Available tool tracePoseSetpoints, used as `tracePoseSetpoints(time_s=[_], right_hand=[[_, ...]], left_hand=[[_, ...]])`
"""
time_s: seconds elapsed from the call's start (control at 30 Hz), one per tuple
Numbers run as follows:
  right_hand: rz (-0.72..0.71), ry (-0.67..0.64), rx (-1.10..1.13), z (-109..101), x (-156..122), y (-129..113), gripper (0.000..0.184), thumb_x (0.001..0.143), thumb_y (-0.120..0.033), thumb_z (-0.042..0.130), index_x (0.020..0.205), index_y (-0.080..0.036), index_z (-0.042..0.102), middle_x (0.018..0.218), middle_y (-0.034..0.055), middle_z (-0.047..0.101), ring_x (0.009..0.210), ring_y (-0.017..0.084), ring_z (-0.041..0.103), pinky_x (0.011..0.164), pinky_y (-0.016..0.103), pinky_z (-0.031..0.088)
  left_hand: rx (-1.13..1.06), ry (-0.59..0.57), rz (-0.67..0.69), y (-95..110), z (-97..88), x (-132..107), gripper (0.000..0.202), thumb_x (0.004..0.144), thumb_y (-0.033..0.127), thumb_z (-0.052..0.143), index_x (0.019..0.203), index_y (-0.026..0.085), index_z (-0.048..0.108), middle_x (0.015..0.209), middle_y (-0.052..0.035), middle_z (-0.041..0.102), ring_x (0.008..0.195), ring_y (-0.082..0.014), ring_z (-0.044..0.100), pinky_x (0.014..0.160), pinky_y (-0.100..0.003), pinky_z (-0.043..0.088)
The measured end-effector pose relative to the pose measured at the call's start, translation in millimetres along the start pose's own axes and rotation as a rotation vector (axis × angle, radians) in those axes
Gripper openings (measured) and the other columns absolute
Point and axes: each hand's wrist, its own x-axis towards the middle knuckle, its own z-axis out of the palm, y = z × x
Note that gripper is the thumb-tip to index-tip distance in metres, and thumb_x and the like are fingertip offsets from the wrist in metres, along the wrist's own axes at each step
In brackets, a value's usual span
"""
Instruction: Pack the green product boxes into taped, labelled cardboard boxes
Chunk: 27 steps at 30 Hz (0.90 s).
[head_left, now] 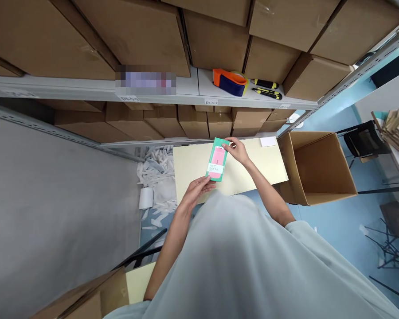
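Note:
A flat green box with a pink panel and a white label [217, 159] is held between my two hands above a pale yellow table [252, 161]. My left hand [197, 189] grips its lower end, the thumb on the front and the fingers beneath. At the upper right corner, my right hand [236, 149] pinches the box with thumb and fingers. A small white card [267, 141] lies on the table to the right of my right hand.
An open cardboard carton [322, 168] stands at the table's right end. Shelves with brown boxes [216, 40] rise ahead, holding an orange and blue tape dispenser [231, 82] and yellow-black utility knives [266, 88]. White paper scraps [159, 177] heap on the left.

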Motion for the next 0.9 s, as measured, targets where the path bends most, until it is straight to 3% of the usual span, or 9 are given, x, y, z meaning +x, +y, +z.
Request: tracePoseSetpoints(time_s=[0.1,0.3,0.4,0.47,0.6,0.7,0.8,0.9], right_hand=[[0.002,-0.011,0.025,-8.5,0.7,-3.2,0.053,0.093,-0.072,0.075,0.118,-0.025,0.077,0.126,0.0076,0.078,0.087,0.019,0.068,0.086,0.035,0.062],[0.112,0.028,0.086,-18.3,-7.7,-18.8,0.073,0.083,-0.076,0.088,0.136,-0.029,0.068,0.145,0.0092,0.069,0.098,0.021,0.074,0.094,0.037,0.065],[0.144,0.042,0.184,-24.1,-5.3,-21.9,0.076,0.078,-0.075,0.091,0.135,-0.030,0.066,0.145,0.0087,0.070,0.104,0.022,0.075,0.096,0.037,0.067],[0.129,-0.002,0.282,-29.6,-1.5,-21.8,0.076,0.077,-0.074,0.092,0.132,-0.030,0.066,0.144,0.0081,0.071,0.111,0.024,0.075,0.095,0.036,0.067],[0.151,-0.125,0.448,-39.1,3.4,-21.3,0.076,0.077,-0.073,0.091,0.134,-0.032,0.063,0.143,0.0073,0.072,0.114,0.026,0.076,0.088,0.036,0.070],[0.173,-0.177,0.491,-42.1,4.1,-21.1,0.075,0.076,-0.072,0.093,0.133,-0.033,0.064,0.145,0.0062,0.073,0.119,0.026,0.075,0.090,0.037,0.072],[0.190,-0.232,0.485,-41.9,4.6,-19.3,0.078,0.078,-0.074,0.092,0.139,-0.034,0.065,0.151,0.0066,0.072,0.123,0.027,0.075,0.094,0.039,0.072],[0.199,-0.227,0.417,-36.1,2.9,-17.6,0.091,0.081,-0.077,0.089,0.157,-0.036,0.059,0.162,0.0086,0.064,0.124,0.028,0.076,0.099,0.042,0.071]], left_hand=[[0.034,0.067,0.046,0.9,10.9,3.6,0.077,0.059,0.074,0.103,0.104,0.016,0.080,0.100,-0.0152,0.087,0.094,-0.0291,0.085,0.081,-0.034,0.065],[0.130,0.251,0.224,-3.5,52.1,10.3,0.092,0.054,0.066,0.108,0.121,0.021,0.065,0.096,-0.0088,0.086,0.093,-0.0292,0.085,0.084,-0.038,0.066],[0.103,0.220,0.215,-3.5,63.3,10.7,0.087,0.067,0.077,0.099,0.123,0.023,0.060,0.092,-0.0072,0.084,0.091,-0.0290,0.086,0.081,-0.039,0.067],[0.047,0.164,0.159,-2.0,64.4,10.9,0.081,0.076,0.082,0.090,0.123,0.023,0.060,0.100,-0.0086,0.084,0.091,-0.0293,0.086,0.079,-0.040,0.069],[-0.046,0.062,0.115,1.1,62.8,14.6,0.078,0.069,0.064,0.102,0.125,0.024,0.066,0.126,-0.0119,0.083,0.104,-0.0305,0.086,0.085,-0.045,0.073],[-0.074,0.043,0.136,-0.3,66.6,18.6,0.072,0.064,0.054,0.105,0.120,0.023,0.071,0.130,-0.0118,0.082,0.114,-0.0306,0.083,0.097,-0.049,0.072],[-0.077,0.119,0.162,-4.5,73.6,21.8,0.068,0.062,0.050,0.105,0.114,0.022,0.072,0.125,-0.0098,0.082,0.113,-0.0297,0.081,0.102,-0.050,0.070],[-0.040,0.284,0.224,-7.9,80.5,25.6,0.068,0.059,0.046,0.105,0.111,0.022,0.069,0.124,-0.0080,0.079,0.108,-0.0265,0.081,0.103,-0.047,0.069]])
